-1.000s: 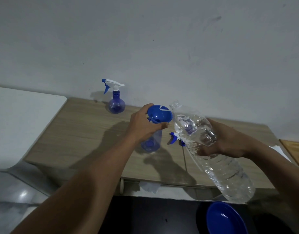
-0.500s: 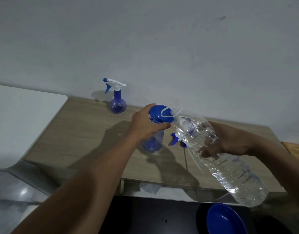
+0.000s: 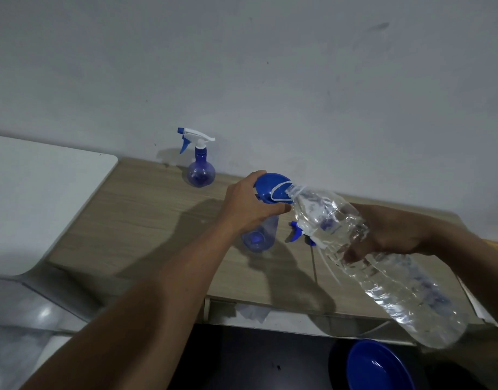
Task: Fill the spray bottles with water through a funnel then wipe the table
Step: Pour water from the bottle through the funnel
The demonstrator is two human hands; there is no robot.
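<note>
A pale wall [image 3: 270, 66], smudged in places, stands behind. A white surface [image 3: 39, 198] with a rounded corner lies just left of the worktop [image 3: 146, 215]. Low on the right sits a blue bowl [image 3: 380, 367] against something dark.

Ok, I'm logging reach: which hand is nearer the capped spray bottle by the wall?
Left. The left hand grips the blue funnel, just right of and nearer the camera than the capped spray bottle; the right hand holds the water bottle farther right.
</note>
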